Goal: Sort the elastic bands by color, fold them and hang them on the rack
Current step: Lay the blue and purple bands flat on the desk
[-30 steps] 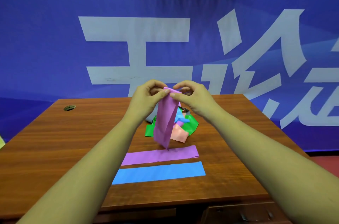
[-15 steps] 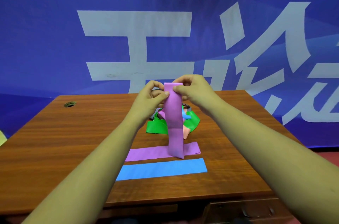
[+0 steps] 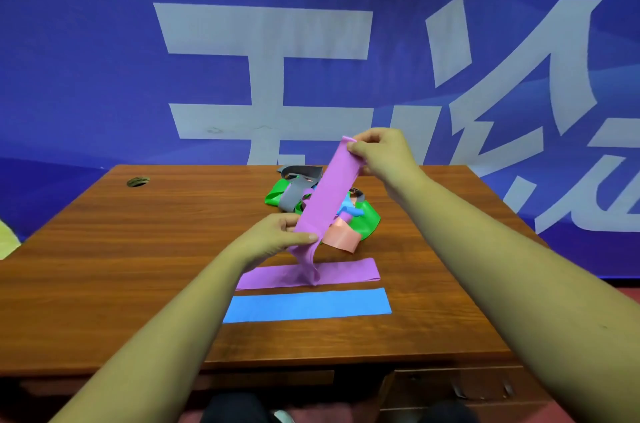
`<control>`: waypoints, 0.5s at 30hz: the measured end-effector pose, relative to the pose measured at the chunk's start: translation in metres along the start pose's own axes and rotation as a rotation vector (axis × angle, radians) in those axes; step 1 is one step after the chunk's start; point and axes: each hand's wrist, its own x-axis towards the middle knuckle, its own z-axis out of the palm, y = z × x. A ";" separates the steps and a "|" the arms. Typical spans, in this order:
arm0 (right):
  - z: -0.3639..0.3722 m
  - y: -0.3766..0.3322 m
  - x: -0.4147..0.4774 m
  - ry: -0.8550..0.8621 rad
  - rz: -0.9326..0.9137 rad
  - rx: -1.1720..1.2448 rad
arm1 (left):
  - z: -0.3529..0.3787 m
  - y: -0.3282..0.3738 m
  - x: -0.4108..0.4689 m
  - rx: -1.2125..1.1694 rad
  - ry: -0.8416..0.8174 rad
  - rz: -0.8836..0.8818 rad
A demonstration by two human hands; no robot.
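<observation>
Cable hole (image 3: 138,181): a round opening at the far left of the desk top, well away from the bands.
Desk (image 3: 138,267): brown wood grain, carrying all the bands.
Left grip (image 3: 273,237): closed in a pinch, with thumb and fingertips pressed on the lower part of the held purple band, above the middle of the desk.
Flat purple band (image 3: 346,272): lies stretched out flat, running left to right, just in front of the pile.
Flat blue band (image 3: 308,305): lies flat and parallel to the flat purple band, on its near side, with a narrow strip of desk between them.
Held purple band (image 3: 327,190): in the air, slanting from the left grip up and right to the right grip. Its loose end hangs crumpled below the left grip, down onto the flat purple band.
Pile: a green band (image 3: 367,223), a grey band (image 3: 291,197), a pink band (image 3: 341,237) and a small blue band (image 3: 350,210) lie tangled together behind the held one.
Right grip (image 3: 384,154): fingers curled, pinching the top end of the held purple band, higher than the left grip.
Banner (image 3: 104,76): blue with large white characters, behind the desk.
</observation>
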 end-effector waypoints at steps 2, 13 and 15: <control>-0.004 0.016 0.001 0.046 0.053 0.025 | -0.008 -0.012 -0.007 0.011 0.002 -0.057; -0.023 0.107 -0.015 0.116 0.360 0.128 | -0.053 -0.051 -0.036 -0.133 0.162 -0.227; -0.020 0.121 -0.024 0.122 0.411 0.142 | -0.057 -0.058 -0.037 -0.183 0.225 -0.251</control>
